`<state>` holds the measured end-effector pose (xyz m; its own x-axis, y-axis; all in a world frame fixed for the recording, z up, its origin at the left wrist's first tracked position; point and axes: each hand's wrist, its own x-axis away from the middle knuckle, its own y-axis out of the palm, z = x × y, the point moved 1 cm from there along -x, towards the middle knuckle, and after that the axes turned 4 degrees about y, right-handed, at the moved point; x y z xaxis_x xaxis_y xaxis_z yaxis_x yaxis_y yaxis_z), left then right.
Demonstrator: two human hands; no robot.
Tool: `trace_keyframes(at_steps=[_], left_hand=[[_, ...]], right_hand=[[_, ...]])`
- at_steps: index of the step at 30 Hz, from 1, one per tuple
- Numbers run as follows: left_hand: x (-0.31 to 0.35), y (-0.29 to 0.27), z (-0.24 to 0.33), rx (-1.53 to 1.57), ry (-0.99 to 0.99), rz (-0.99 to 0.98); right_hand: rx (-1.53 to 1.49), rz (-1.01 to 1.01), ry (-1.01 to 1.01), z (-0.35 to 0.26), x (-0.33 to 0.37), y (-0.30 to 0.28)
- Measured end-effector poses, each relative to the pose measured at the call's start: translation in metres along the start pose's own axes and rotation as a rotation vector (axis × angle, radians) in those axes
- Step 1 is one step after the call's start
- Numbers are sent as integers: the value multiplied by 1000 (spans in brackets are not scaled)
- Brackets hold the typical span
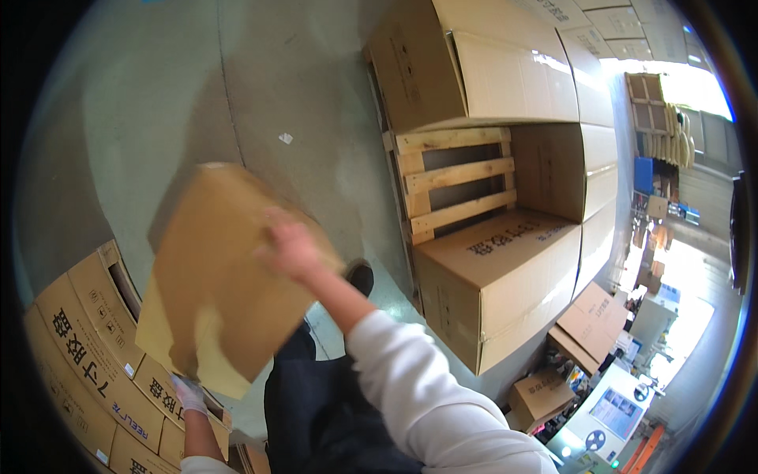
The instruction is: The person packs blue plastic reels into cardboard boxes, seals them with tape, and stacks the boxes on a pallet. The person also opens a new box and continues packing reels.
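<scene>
A plain brown cardboard box (225, 261), smeared by motion, is held tilted in front of my legs. Pale yellowish cardboard shows along its lower left side. My left hand (191, 393), in what looks like a thin pale glove, grips its bottom edge, with the fingertips partly hidden behind the cardboard. Against the upper face lies my right hand (290, 249), too blurred to show how its fingers are bent.
At right, large closed cartons (505, 268) surround a wooden pallet (458, 178) whose slats show. More printed cartons (95, 359) are stacked at lower left. A white machine with a screen (616, 415) stands at lower right. A paper scrap (285, 138) lies on the grey floor.
</scene>
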<state>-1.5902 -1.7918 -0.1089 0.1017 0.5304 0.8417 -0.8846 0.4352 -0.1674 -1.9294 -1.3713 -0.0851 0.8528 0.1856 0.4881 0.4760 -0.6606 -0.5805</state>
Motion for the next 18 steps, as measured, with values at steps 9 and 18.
trace_keyframes(at_steps=[9, 18], left_hand=[[2, 10, -66, -1049, 199, -175], [172, 271, -178, -1264, 499, -919]], right_hand=[[18, 110, -98, 9, 176, -13], [-14, 1180, 846, 260, 493, -170]])
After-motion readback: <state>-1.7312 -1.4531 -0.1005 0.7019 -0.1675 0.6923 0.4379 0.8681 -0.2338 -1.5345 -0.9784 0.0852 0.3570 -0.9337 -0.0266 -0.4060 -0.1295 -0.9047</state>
